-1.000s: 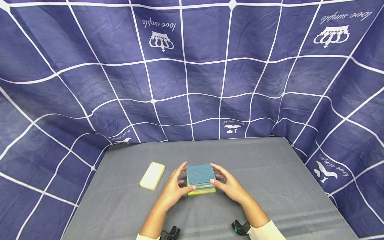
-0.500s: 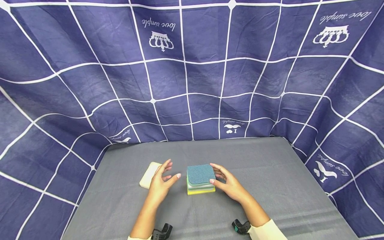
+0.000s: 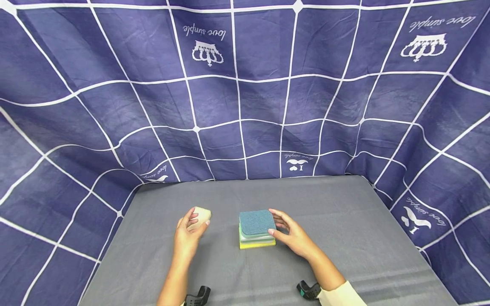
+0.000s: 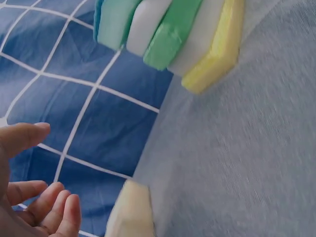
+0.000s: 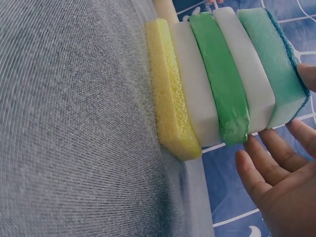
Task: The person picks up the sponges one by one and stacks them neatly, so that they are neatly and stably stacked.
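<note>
A pale cream sponge lies on the left part of the table. My left hand hovers over it with fingers loosely bent and thumb apart; in the left wrist view a gap separates hand and sponge. A stack of sponges stands near the table's middle. From the bottom, the right wrist view shows a yellow sponge, a white one, a green one, another white one and a teal scrub sponge. My right hand rests at the stack's right side, fingers spread, thumb at the top sponge's edge.
The table has a grey cloth cover. A navy curtain with white grid lines hangs behind it and along both sides. Black wrist camera mounts sit beside both forearms.
My left hand has left the stack's left side and moved left to above the cream sponge, partly covering it. The right hand and the stack have stayed in place.
</note>
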The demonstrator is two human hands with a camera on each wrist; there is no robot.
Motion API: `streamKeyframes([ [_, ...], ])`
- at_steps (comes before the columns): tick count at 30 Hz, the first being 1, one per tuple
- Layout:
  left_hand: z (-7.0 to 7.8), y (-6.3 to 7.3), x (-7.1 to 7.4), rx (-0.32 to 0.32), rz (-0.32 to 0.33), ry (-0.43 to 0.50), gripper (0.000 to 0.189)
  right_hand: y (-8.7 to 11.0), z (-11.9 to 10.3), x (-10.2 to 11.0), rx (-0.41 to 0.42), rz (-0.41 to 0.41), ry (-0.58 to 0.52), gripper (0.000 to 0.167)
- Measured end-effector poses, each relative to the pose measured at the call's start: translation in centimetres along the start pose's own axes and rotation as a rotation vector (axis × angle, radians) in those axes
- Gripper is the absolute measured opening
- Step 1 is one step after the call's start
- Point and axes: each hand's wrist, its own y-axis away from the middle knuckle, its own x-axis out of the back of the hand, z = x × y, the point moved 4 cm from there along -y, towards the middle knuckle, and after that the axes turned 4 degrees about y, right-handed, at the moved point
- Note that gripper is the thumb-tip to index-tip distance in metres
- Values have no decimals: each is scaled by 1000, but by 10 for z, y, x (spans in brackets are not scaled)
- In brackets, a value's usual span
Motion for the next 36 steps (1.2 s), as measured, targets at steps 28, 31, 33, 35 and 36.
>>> streamKeyframes([
  [28, -46, 2, 27, 106, 151, -216, 79, -1, -2, -1, 10, -3, -23, 64],
  [31, -49, 2, 28, 124, 144, -205, 81, -1, -2, -1, 7, -3, -26, 64],
  [33, -52, 3, 29, 146, 123, -192, 83, 0, -2, -1, 7, -3, -27, 64],
  [35, -53, 3, 29, 159, 110, -184, 85, 0, -2, -1, 7, -3, -27, 63],
  [36, -54, 2, 30, 163, 103, -180, 85, 0, -2, -1, 6, -3, -27, 62],
])
